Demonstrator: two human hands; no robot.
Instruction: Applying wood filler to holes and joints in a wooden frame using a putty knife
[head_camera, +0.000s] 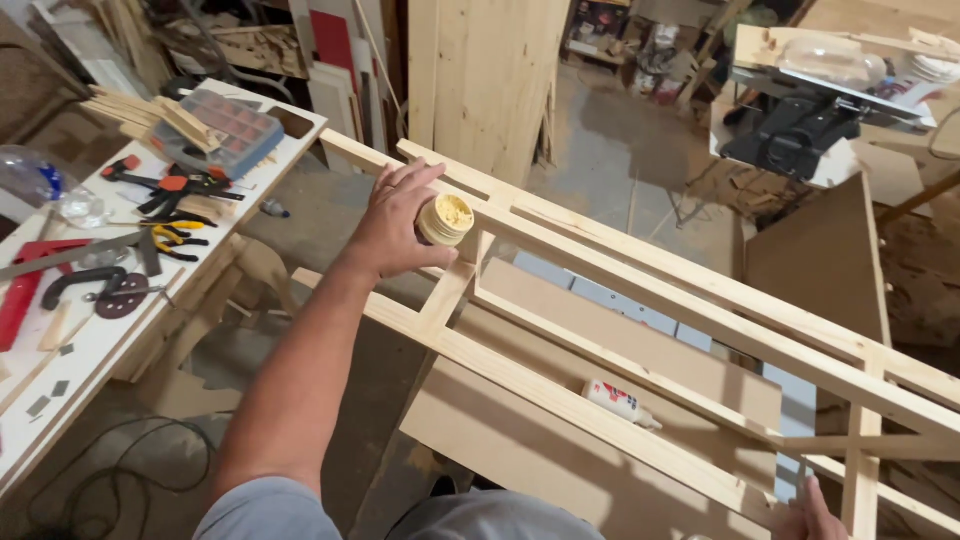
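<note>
While our left hand (395, 225) grips the filler jar (444, 220), right hand (815, 510) steadies the wooden frame (640, 290).
We'd keep the jar level; the right's grip we cannot tell.

Right hand (812, 512) cut off by bottom edge, only fingers and part of the back visible, grip on the wooden frame (640, 290) unclear. Frame runs out past right edge. Left hand (392, 228) covers most of the round tub (444, 220). Workbench (95, 350) clipped at left.
</note>
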